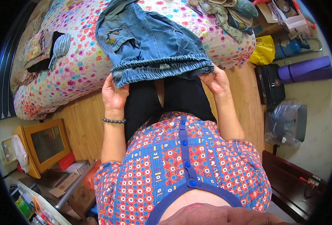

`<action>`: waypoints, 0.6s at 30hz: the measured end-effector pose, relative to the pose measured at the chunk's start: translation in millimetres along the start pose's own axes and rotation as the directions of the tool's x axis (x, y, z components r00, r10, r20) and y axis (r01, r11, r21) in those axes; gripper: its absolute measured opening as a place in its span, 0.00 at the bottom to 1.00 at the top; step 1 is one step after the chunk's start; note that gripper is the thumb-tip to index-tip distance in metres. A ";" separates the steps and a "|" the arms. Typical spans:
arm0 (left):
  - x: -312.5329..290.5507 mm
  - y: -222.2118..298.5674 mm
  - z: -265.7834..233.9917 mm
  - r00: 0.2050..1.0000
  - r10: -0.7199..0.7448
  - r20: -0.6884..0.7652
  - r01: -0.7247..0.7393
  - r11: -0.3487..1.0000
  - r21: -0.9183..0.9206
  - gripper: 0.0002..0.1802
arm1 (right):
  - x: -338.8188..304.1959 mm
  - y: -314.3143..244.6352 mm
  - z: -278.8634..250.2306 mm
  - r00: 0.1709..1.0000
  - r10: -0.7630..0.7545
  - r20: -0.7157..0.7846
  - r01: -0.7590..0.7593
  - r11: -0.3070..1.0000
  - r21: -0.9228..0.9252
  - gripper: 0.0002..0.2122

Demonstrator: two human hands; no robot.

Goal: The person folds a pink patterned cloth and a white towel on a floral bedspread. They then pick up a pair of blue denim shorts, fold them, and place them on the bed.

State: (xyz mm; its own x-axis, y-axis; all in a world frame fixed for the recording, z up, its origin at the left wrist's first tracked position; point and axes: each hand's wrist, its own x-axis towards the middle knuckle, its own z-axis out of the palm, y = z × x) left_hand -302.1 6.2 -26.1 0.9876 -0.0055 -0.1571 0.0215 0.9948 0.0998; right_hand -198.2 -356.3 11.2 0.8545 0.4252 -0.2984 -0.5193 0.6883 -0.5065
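A pair of blue jeans [162, 35] with a gathered elastic waistband is stretched out in front of me. An embroidered pocket shows on its left part, and the far end runs out of the picture at the top. My left hand [115, 95] grips the waistband's left end, its fingers partly hidden behind the denim. At the right end my right hand [216, 81] pinches the same band. The jeans lie partly over the flowered bedspread [79, 71], while the waistband hangs off the bed's near edge, above my legs.
Folded clothes [42, 50] lie on the bed's left side, and a clothes pile [229, 17] is at the far right. Along the right stand a yellow bag [262, 50], a purple rolled mat [306, 70] and a black case [270, 84]. A wooden cabinet [45, 142] is at left.
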 end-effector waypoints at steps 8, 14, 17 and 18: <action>-5.8 8.1 19.4 0.988 0.157 -0.003 -0.154 0.976 0.155 0.18 | 5.6 -20.3 -11.7 0.987 -0.154 0.045 0.143 0.971 0.190 0.13; 2.8 18.4 -2.8 0.991 -0.053 -0.124 0.073 0.984 0.161 0.23 | 24.8 -17.7 -25.6 0.996 0.080 -0.045 -0.077 0.996 0.054 0.14; 3.0 19.1 -9.7 0.989 -0.048 -0.136 0.074 0.978 0.193 0.24 | 28.3 -15.0 -29.9 0.992 0.082 -0.093 -0.079 0.996 0.039 0.14; 3.7 19.9 -11.9 0.989 -0.050 -0.138 0.077 0.977 0.198 0.24 | 29.3 -14.0 -30.1 0.991 0.084 -0.108 -0.081 0.996 0.029 0.14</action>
State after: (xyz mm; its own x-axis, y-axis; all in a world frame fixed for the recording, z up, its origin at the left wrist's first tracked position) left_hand -299.8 27.3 -36.4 0.9544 -0.0408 -0.2956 0.1274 0.9515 0.2800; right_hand -165.6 -371.2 -14.8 0.8039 0.4156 -0.4255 -0.5873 0.6679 -0.4573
